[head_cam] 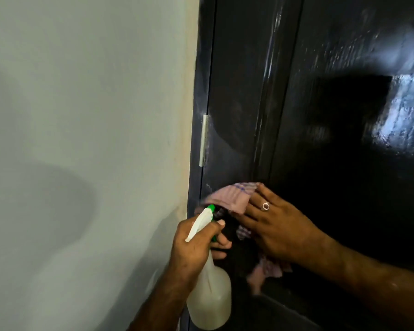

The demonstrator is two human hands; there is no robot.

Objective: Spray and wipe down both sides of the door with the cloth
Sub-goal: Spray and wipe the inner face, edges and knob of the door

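A glossy black door (332,96) fills the right half of the view, with wet streaks shining near its top and right. My right hand (280,225), with a ring on one finger, presses a pink striped cloth (232,197) flat against the door close to its hinge edge; part of the cloth hangs below the palm. My left hand (194,247) grips the neck of a white spray bottle (209,297) with a green nozzle tip, which points at the cloth. The bottle holds a pale liquid.
A pale grey-green wall (81,139) takes up the left half. A silver hinge (204,139) sits on the dark door frame (198,91) between wall and door. A raised panel edge runs down the door.
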